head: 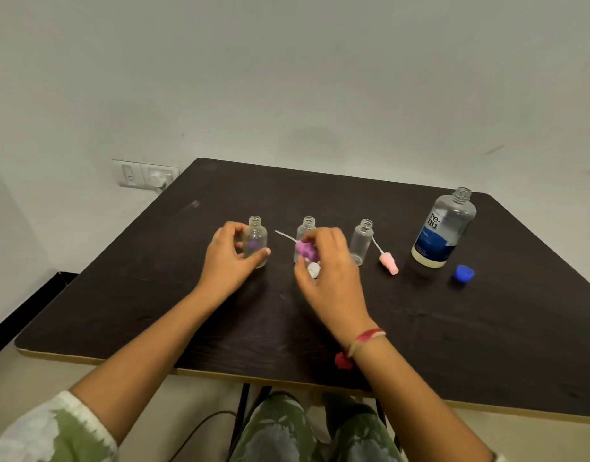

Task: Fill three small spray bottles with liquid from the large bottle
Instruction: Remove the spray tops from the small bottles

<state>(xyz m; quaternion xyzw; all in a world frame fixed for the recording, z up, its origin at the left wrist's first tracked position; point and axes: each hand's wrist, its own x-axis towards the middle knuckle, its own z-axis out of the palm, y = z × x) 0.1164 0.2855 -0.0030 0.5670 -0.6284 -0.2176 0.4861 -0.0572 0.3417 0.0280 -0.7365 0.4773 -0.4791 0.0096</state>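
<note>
Three small clear spray bottles stand uncapped in a row on the dark table (320, 328). My left hand (227, 258) grips the left bottle (256, 240) around its body. My right hand (330, 265) pinches a purple spray head (305, 249) with its thin dip tube pointing left, held in front of the middle bottle (306, 230). A white cap (314, 270) shows under my right fingers. The right bottle (363, 240) stands alone. A pink spray head (388, 263) lies beside it. The large clear bottle (445, 228) stands open at the right, its blue cap (463, 273) on the table.
The table's back edge meets a pale wall with a switch and socket plate (147, 175) at the left. The front edge runs near my lap. A red thread band hangs on my right wrist.
</note>
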